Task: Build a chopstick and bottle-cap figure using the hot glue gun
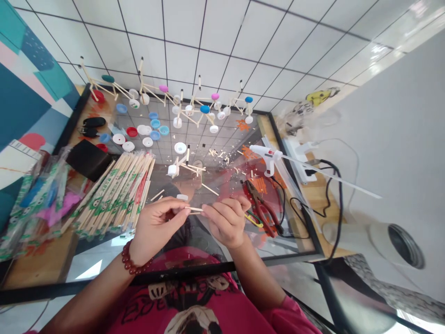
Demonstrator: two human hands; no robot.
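Note:
Between my two hands, low over the glass tabletop, is a short pale wooden stick (194, 209). My left hand (158, 225) pinches its left end between thumb and fingers. With curled fingers, my right hand (225, 220) grips the other end. Just beyond the hands stands a small stick frame (189, 166) with white bottle caps attached. A loose stick (210, 189) lies near it on the glass. Pliers (264, 208) with red handles rest to the right of my right hand, beside a yellow-handled tool (253, 219) partly hidden by that hand.
Paper-wrapped chopsticks (114, 195) are piled at the left, near a black box (88, 160). Several stick-and-cap models (205, 109) line the back edge, with loose bottle caps (155, 124) in front. A white glue gun (267, 157) with its cord lies at the right, near wood scraps (222, 155).

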